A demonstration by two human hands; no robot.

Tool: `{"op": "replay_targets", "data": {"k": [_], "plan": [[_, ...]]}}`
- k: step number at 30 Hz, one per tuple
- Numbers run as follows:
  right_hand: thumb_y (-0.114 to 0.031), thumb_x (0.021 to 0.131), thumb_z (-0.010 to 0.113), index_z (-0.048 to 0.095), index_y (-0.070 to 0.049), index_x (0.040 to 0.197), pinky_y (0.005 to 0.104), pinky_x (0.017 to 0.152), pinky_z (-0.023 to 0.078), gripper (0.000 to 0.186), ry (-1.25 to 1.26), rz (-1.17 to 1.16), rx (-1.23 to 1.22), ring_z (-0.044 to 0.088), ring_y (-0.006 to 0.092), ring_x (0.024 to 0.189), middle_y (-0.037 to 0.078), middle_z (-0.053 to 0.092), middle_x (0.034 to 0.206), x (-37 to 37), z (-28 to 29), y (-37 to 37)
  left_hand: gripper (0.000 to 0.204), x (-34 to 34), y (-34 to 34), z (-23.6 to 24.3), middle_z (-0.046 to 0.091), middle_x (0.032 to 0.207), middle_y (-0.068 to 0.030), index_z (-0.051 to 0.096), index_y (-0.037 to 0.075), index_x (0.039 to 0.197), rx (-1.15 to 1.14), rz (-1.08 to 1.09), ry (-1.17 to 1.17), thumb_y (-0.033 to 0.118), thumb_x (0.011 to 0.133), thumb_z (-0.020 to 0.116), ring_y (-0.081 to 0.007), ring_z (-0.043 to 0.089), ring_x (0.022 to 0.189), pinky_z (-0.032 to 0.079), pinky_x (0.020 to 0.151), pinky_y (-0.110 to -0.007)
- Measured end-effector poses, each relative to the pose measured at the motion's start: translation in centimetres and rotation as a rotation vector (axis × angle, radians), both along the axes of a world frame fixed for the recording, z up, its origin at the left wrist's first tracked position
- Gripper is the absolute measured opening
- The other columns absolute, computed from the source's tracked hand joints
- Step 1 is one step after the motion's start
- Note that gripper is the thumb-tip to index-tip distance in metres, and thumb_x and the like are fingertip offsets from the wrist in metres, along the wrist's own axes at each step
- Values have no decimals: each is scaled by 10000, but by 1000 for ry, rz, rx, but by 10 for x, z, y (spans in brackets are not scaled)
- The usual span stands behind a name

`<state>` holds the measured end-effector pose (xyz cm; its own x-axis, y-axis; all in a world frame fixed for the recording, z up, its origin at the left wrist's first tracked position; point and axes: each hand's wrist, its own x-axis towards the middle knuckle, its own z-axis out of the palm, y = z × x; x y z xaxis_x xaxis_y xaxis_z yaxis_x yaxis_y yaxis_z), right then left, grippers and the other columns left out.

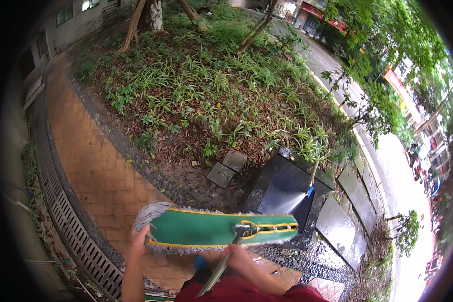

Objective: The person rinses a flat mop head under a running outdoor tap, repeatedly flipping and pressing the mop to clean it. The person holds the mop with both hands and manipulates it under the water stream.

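A long flat dust mop [194, 229] with a green backing, yellow trim and a grey-white fringe stretches across the front, its green side up. My left hand [140, 239] is closed on the fringe at its left end. My right hand [238, 256] wraps round the metal handle [212, 283], just below the joint at the mop head. The mop's right end reaches over the near part of a black stone basin [256, 185]. From a tap with a blue fitting [309, 192], water sprays down and leftward into the basin.
Brick paving [103, 176] and a slotted drain grate [68, 206] run along the left. Beyond lies a planted bed [201, 95] with trees. Wet stone slabs [340, 226] lie right of the basin; two small square slabs [220, 174] lie to its left.
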<state>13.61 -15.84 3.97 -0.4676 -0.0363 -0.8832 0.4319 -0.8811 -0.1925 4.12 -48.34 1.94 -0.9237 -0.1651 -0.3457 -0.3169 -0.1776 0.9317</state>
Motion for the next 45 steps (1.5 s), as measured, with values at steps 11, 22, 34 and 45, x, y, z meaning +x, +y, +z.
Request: {"op": "replay_targets", "data": {"k": [11,22,34,45], "plan": [[-58,748,399,396,-3,676,428,570,398,91,-122,-55,99,450,290,583,151,413,608,20,-48,122,678,-74,178,-61,396,1133,-256,208,44,1247,-867,-317,-262,406,736,469,-381,415,1022,353,835,-423],[-76,766,413,426,-3,787,419,574,417,77,-45,-59,1,465,256,559,123,462,641,-29,-168,161,672,-24,295,21,522,794,-197,343,-13,1074,-385,-1280,-786,522,700,497,-288,558,649,467,555,-359],[-204,847,298,417,61,876,438,795,357,291,-207,151,-103,453,288,823,173,474,849,-15,-205,102,145,95,244,-46,569,774,-196,480,4,804,-1060,-1150,-209,125,732,442,-328,570,731,450,598,-421],[-142,758,413,494,-13,898,362,807,415,206,-3,678,-496,527,243,861,109,549,923,43,-189,2,186,173,210,-56,529,894,-117,515,58,861,-1292,-386,187,133,705,447,-256,510,870,433,688,-378]]}}
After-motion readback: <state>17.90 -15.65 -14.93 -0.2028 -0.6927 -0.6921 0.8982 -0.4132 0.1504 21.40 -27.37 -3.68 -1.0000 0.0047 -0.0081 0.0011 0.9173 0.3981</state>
